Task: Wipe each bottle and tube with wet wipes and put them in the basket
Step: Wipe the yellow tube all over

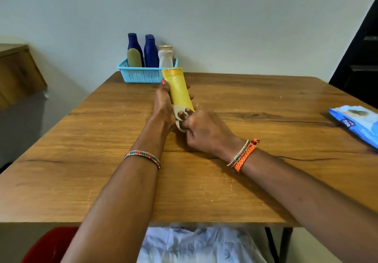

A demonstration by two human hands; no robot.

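Note:
My left hand (163, 105) grips a yellow tube (179, 89) above the middle of the wooden table (102, 160), the tube's crimped end pointing away from me. My right hand (204, 131) holds a pale wet wipe (177, 115) wrapped round the tube's near end. At the table's far edge stands a light blue basket (141, 75). It holds two dark blue bottles (151, 52), an olive tube (134, 58) and a white bottle (165, 58).
A blue pack of wet wipes (356, 121) lies at the table's right edge. A wooden cabinet (18, 72) stands at the left by the wall. A red chair seat (51, 244) shows below the table's front edge.

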